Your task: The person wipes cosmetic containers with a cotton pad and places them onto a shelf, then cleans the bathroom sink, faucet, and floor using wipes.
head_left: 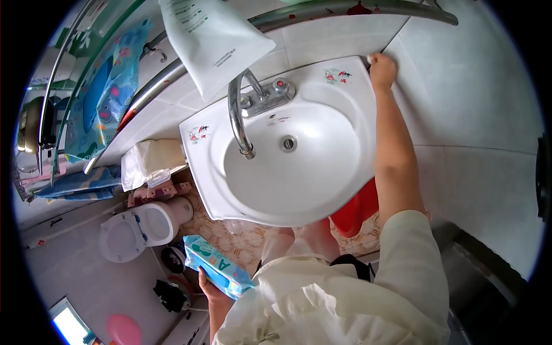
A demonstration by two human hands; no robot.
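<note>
Low on the left, my left hand is wrapped round a blue wipes package with green and red letters, held beside my body. My right hand reaches to the back right corner of the white sink, its fingers closed by the rim and the tiled wall; what they hold, if anything, is hidden. A chrome faucet arches over the basin, with no water seen running. A white packet with small print hangs above the faucet.
A metal rail runs along the wall. Another blue package lies on the glass shelf at the upper left. Below are a toilet, a bin with a white liner and a red basin under the sink.
</note>
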